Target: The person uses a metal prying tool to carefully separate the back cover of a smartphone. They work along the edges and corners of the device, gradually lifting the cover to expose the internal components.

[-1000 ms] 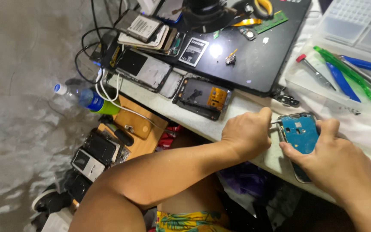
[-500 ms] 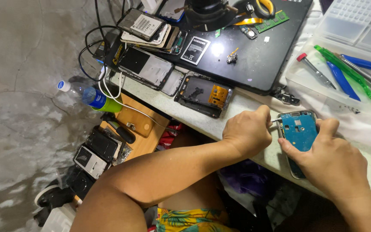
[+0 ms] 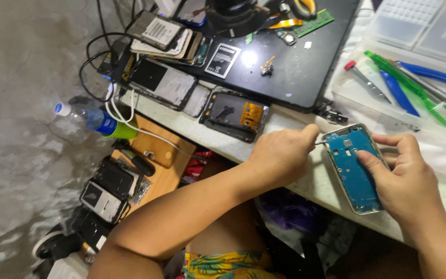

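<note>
An opened phone with a blue circuit board showing lies on the pale bench top. My right hand grips it along its right side, with the thumb pressed on the board. My left hand is a closed fist around a thin metal tool. Only the tool's tip shows, touching the phone's upper left edge. The rest of the tool is hidden in the fist.
A black mat behind the hands carries small parts and a battery. Dismantled phone frames lie at its front edge. At the back right, a clear tray holds screwdrivers and tweezers. On the floor to the left are a bottle, cables and more phones.
My right hand has slid lower along the phone, uncovering more of the blue board. My left fist stays at the phone's upper left edge with the tool.
</note>
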